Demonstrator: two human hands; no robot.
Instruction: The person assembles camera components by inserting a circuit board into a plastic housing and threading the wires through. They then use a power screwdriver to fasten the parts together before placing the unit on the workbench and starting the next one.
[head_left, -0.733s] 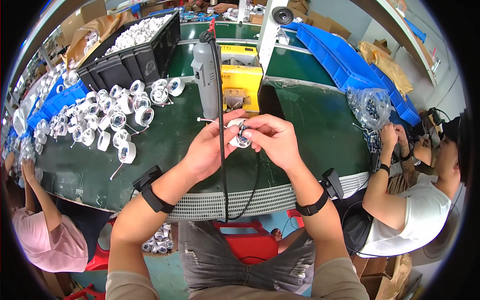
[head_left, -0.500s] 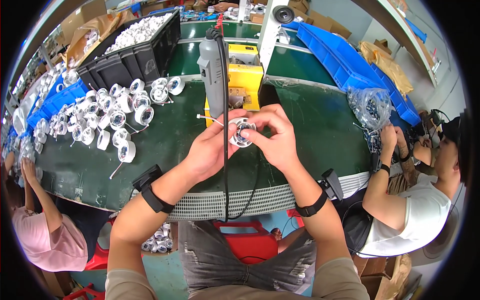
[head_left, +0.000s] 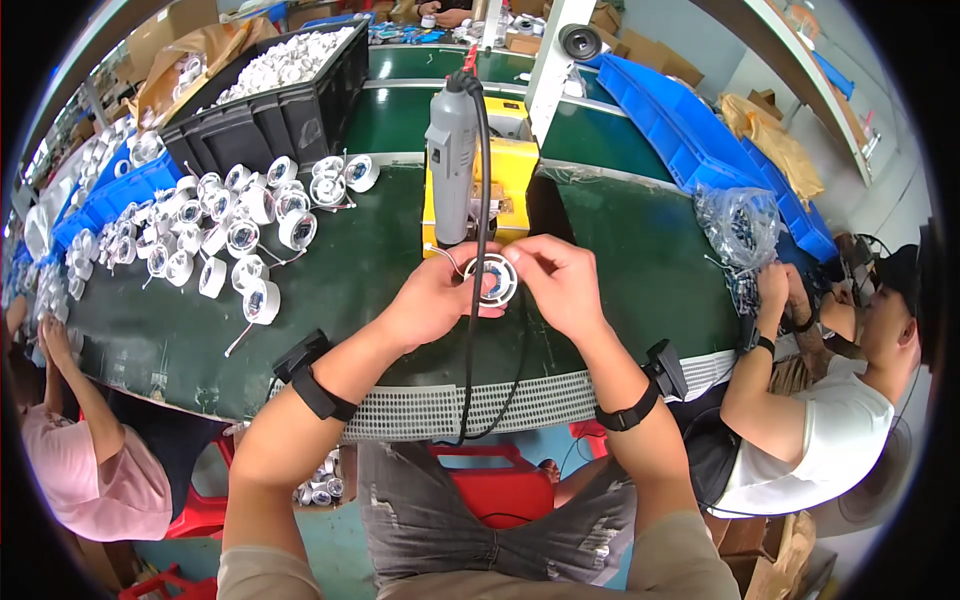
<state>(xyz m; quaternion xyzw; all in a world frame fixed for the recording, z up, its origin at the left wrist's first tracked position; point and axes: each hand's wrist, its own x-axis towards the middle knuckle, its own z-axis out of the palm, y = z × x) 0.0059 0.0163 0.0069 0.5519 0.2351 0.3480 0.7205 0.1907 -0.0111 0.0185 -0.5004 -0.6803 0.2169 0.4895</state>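
Note:
A round white housing, with a dark and blue inside and a short wire ending in a white plug, sits in my left hand. The left fingers wrap its left side and underside. My right hand pinches its upper right rim between thumb and forefinger. Just above the hands hangs a grey electric screwdriver, upright, and its black cable passes in front of the housing. A yellow machine stands right behind the screwdriver. The screwdriver's tip is hidden from view.
Many similar white housings with wires lie on the green bench to the left. Behind them is a black crate of white parts. Blue bins run along the back right. Co-workers sit on both sides; a clear bag lies at right.
Between my hands the housing has turned to show its ring-shaped face. My right thumb has moved from its middle to the rim. The whole view has shifted slightly.

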